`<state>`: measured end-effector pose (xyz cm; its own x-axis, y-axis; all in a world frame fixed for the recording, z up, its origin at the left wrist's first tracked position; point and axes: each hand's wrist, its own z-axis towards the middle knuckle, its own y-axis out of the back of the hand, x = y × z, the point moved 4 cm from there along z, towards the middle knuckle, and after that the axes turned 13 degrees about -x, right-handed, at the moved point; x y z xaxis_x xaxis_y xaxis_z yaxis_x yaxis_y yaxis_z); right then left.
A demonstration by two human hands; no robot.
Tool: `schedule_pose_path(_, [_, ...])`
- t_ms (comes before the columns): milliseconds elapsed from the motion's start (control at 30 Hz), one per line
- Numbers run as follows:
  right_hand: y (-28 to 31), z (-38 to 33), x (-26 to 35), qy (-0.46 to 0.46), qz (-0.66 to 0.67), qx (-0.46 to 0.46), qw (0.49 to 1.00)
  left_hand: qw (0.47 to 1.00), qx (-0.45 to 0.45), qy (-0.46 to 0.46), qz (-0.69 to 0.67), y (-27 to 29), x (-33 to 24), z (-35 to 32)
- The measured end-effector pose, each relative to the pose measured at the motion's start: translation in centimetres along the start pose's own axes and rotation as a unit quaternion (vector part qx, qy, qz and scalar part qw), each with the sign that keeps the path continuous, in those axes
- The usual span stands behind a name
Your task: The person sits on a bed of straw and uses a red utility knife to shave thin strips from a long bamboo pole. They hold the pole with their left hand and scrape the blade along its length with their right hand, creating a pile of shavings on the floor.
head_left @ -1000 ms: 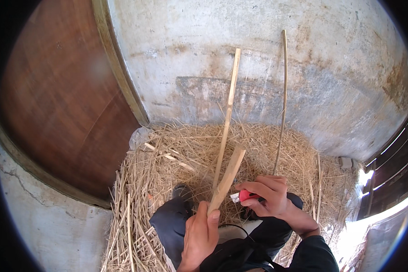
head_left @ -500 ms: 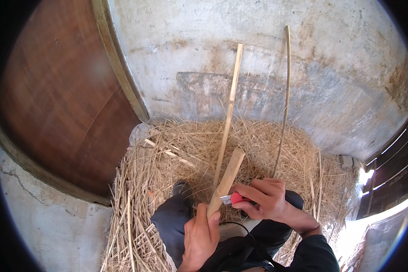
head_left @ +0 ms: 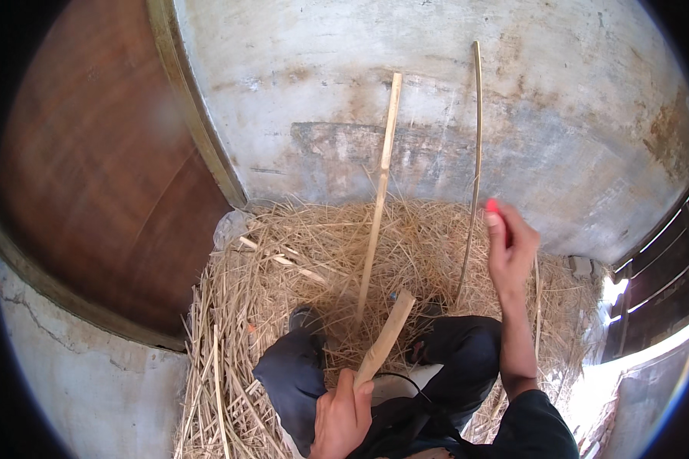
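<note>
We see the short flat wood piece (head_left: 385, 338) held low in centre, tilted up to the right, just above the knees. Left hand (head_left: 343, 415) grips its lower end, fingers wrapped tight w/ thumb pressed along the wood. Right hand (head_left: 510, 246) is raised well apart at the right, fingers closed around a small red-tipped tool (head_left: 493, 206); only the red end shows, so we can't tell what kind. Beyond: a long flat stick (head_left: 380, 191) and a thin rod (head_left: 473, 168) stand leaning on the grey concrete wall (head_left: 436, 99), bases in the straw pile (head_left: 283, 268). A clear plastic bit (head_left: 228, 227) lies at the straw's left edge, beside the brown door (head_left: 92, 176). No labels or containers visible.
</note>
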<state>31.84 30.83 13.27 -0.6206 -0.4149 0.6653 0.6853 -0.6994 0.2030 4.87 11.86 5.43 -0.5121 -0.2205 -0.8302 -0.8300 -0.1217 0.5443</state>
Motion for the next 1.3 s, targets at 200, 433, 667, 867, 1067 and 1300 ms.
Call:
schedule_pose_path(200, [-1.0, -6.7, 2.6, 0.178, 0.086, 0.168, 0.966, 0.993, -0.07, -0.083, -0.042, -0.3, -0.1, 2.3])
schedule_pose_path(433, [-1.5, -10.7, 5.1, 0.27, 0.1, 0.246, 0.925, 0.989, -0.088, -0.107, -0.048, -0.2, -1.1, 3.0])
schedule_pose_path(667, [-1.5, -10.8, 5.4, 0.281, 0.078, 0.243, 0.925, 0.989, -0.105, -0.105, -0.006, -0.8, -0.9, 3.1])
schedule_pose_path(867, [-1.4, -10.8, 5.0, 0.292, 0.071, 0.215, 0.929, 0.99, -0.094, -0.101, 0.012, -1.1, -0.5, 2.9])
schedule_pose_path(1067, [-1.5, -9.6, 4.6, 0.306, 0.055, 0.19, 0.931, 0.99, -0.095, -0.105, 0.003, -0.9, -0.2, 2.5])
schedule_pose_path(1300, [-1.6, -8.3, 4.4, 0.316, 0.036, 0.154, 0.936, 0.992, -0.089, -0.094, 0.006, -0.3, 0.5, 1.5])
